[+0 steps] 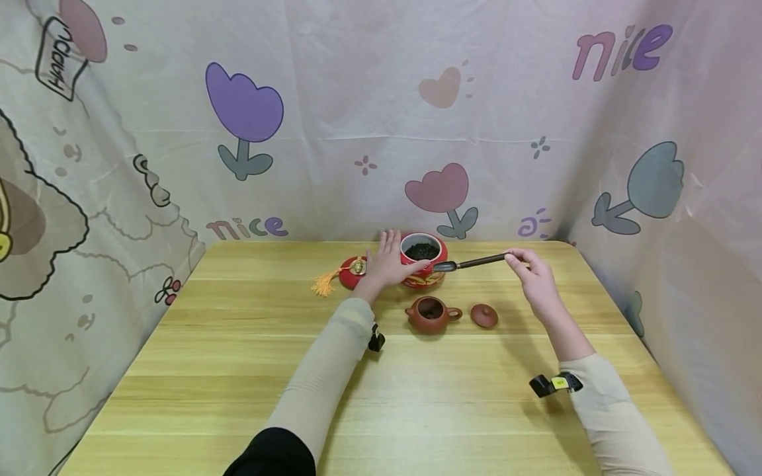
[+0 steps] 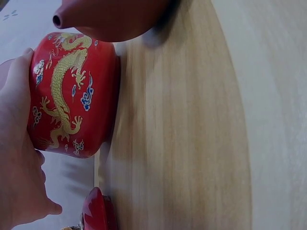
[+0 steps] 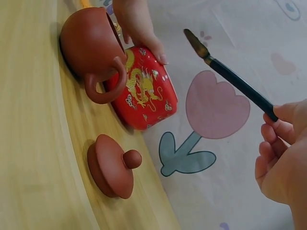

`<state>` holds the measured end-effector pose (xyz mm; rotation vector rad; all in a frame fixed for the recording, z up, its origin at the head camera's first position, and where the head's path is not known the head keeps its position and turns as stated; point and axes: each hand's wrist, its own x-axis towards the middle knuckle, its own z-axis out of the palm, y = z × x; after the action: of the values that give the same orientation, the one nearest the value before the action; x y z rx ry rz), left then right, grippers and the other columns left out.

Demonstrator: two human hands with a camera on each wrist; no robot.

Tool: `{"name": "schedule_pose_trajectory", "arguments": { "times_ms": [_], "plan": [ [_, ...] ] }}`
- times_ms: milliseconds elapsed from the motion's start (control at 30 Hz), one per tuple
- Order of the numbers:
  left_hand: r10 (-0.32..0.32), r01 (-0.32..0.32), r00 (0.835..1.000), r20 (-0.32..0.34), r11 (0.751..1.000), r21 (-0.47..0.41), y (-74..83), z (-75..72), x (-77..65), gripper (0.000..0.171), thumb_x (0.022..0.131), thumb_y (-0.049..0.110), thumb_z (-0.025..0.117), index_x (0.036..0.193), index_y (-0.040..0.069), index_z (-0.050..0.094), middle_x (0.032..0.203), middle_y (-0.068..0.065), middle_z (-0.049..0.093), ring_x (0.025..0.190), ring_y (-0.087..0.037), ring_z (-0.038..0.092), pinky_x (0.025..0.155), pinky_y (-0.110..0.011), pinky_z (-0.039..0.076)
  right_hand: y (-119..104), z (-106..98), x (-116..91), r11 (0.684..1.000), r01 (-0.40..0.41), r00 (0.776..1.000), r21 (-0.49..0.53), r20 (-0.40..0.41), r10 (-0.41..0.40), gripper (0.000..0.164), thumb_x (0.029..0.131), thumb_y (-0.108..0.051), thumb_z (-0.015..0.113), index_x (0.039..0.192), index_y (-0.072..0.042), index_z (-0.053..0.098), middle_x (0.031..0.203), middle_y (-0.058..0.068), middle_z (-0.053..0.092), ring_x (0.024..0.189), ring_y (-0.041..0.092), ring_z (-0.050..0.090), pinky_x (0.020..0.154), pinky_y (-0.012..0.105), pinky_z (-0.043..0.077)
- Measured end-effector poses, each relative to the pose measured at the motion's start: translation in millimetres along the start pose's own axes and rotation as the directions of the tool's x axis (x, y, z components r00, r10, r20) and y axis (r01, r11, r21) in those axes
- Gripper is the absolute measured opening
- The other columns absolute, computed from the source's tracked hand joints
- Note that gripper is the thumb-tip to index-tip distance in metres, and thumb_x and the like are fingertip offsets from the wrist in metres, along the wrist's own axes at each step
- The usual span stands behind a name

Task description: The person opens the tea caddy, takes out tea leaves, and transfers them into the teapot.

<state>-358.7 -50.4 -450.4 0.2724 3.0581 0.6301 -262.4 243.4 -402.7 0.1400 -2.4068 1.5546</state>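
Observation:
A red jar [image 1: 424,280] with a gold dragon design stands at the back of the table, and dark tea leaves [image 1: 423,251] show inside it. My left hand [image 1: 390,262] holds the jar at its left side, the thumb across the front near the rim. In my right hand [image 1: 532,274] a small tea scoop [image 1: 479,261] is pinched by the end of its dark handle. The scoop's head is over the jar's front rim; in the right wrist view its blade [image 3: 194,43] appears to carry no leaves. A brown clay teapot [image 1: 427,322] sits lidless in front of the jar, with something dark inside.
The teapot's lid [image 1: 484,316] lies to the right of the teapot. Left of my left hand rests the jar's red lid [image 1: 350,274], with a gold knob and a yellow tassel [image 1: 324,284]. A printed cloth [image 1: 333,192] hangs behind the wooden table [image 1: 238,370].

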Motion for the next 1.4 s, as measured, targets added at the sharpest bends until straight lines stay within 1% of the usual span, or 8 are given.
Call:
{"name": "schedule_pose_trajectory", "arguments": {
  "times_ms": [300,433,567,800,967,1200,1300,1400],
  "plan": [
    [-0.010,0.010,1.000,0.021,1.000,-0.007,0.9,-0.6,1.0,0.117,0.074,0.091,0.038,0.158,0.019,0.001,0.167,-0.003,-0.001,0.154,-0.025,-0.003,0.120,-0.064,0.007,1,6,13,0.977,-0.140,0.984,0.163,-0.086,0.155,0.039,0.099,-0.037,0.055,0.120,-0.004,0.059,0.099,-0.020,0.052,0.096,0.001,0.044,0.081,0.016,0.039],
    [-0.011,0.012,1.000,0.015,1.000,-0.014,1.3,-0.5,0.2,0.118,0.073,0.090,0.040,0.158,0.019,0.002,0.167,-0.004,0.000,0.154,-0.025,-0.002,0.119,-0.064,0.007,1,12,21,0.962,-0.174,0.969,0.211,-0.137,0.206,0.036,0.099,-0.030,0.057,0.120,-0.002,0.059,0.097,-0.021,0.054,0.094,-0.001,0.045,0.081,0.014,0.039],
    [-0.011,0.012,1.000,0.013,1.000,-0.020,1.0,-0.2,-0.3,0.117,0.073,0.090,0.040,0.158,0.019,0.002,0.167,-0.004,0.000,0.154,-0.025,-0.002,0.119,-0.064,0.008,2,19,29,0.962,-0.167,0.965,0.214,-0.163,0.204,0.036,0.099,-0.023,0.057,0.122,0.004,0.059,0.095,-0.020,0.054,0.094,-0.001,0.046,0.084,0.015,0.038],
    [-0.004,0.004,1.000,0.001,1.000,-0.025,1.0,-0.1,-1.3,0.117,0.074,0.090,0.040,0.158,0.018,0.003,0.167,-0.004,0.002,0.154,-0.025,-0.001,0.119,-0.065,0.008,9,34,39,0.986,-0.104,0.977,0.128,-0.171,0.125,0.037,0.099,-0.024,0.057,0.120,0.006,0.060,0.093,-0.011,0.048,0.090,0.002,0.043,0.077,0.018,0.037],
    [-0.012,0.012,1.000,0.012,0.999,-0.035,0.9,-0.3,-0.4,0.117,0.073,0.091,0.040,0.158,0.020,0.002,0.167,-0.003,0.000,0.154,-0.025,-0.002,0.119,-0.065,0.008,14,47,45,0.997,-0.038,0.982,0.065,-0.182,0.049,0.031,0.098,-0.019,0.059,0.115,0.006,0.063,0.096,-0.002,0.049,0.089,0.005,0.043,0.072,0.017,0.037],
    [-0.002,0.002,1.000,-0.012,0.999,-0.046,0.1,0.8,-1.5,0.118,0.073,0.090,0.042,0.158,0.018,0.006,0.167,-0.005,0.005,0.154,-0.025,0.000,0.119,-0.065,0.007,15,64,50,0.994,0.082,0.980,-0.072,-0.173,-0.094,0.025,0.097,-0.014,0.059,0.110,0.007,0.064,0.105,0.018,0.056,0.095,0.021,0.046,0.081,0.027,0.038],
    [-0.007,0.008,1.000,0.008,0.999,-0.044,-1.4,2.2,0.8,0.120,0.071,0.093,0.039,0.158,0.020,0.002,0.167,-0.003,0.000,0.154,-0.024,-0.003,0.119,-0.065,0.008,15,71,52,0.966,0.203,0.958,-0.160,-0.169,-0.230,0.023,0.096,-0.011,0.060,0.107,0.008,0.065,0.107,0.024,0.057,0.100,0.032,0.047,0.090,0.040,0.038],
    [-0.008,0.009,1.000,0.020,0.999,-0.048,-2.2,3.3,3.2,0.120,0.070,0.093,0.038,0.158,0.021,0.000,0.166,-0.002,-0.003,0.154,-0.024,-0.005,0.119,-0.065,0.007,18,79,53,0.896,0.354,0.900,-0.268,-0.162,-0.404,0.019,0.094,-0.008,0.062,0.103,0.008,0.066,0.106,0.026,0.059,0.101,0.040,0.048,0.094,0.051,0.035]
  ]
}}
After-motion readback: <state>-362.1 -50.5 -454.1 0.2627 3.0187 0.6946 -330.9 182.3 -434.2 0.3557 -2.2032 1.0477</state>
